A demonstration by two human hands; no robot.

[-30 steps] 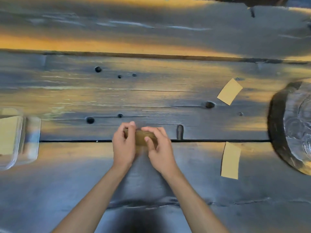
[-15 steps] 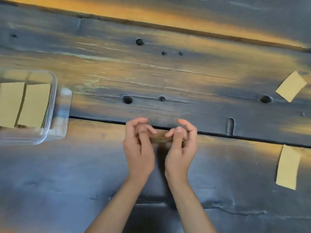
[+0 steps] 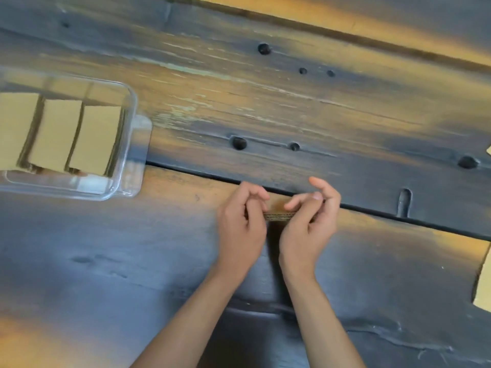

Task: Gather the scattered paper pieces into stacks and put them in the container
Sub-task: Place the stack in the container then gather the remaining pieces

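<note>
A small stack of tan paper pieces (image 3: 279,212) is held between both hands just above the dark wooden table (image 3: 106,261), its edge facing me. My left hand (image 3: 240,227) pinches its left end and my right hand (image 3: 309,224) pinches its right end. At the left, a clear plastic container (image 3: 127,160) holds three upright stacks of tan pieces (image 3: 77,134). One loose tan piece (image 3: 485,285) lies at the right edge, cut off by the frame. A corner of another piece (image 3: 489,150) shows higher up on the right.
The table has several round holes (image 3: 238,142) and a dark gap between planks (image 3: 398,216) running across just beyond my hands. A short slot (image 3: 404,201) sits to the right of my hands.
The view has swung left, bringing the container fully into sight and pushing the loose pieces toward the right edge. Both hands keep the stack, now turned edge-on.
</note>
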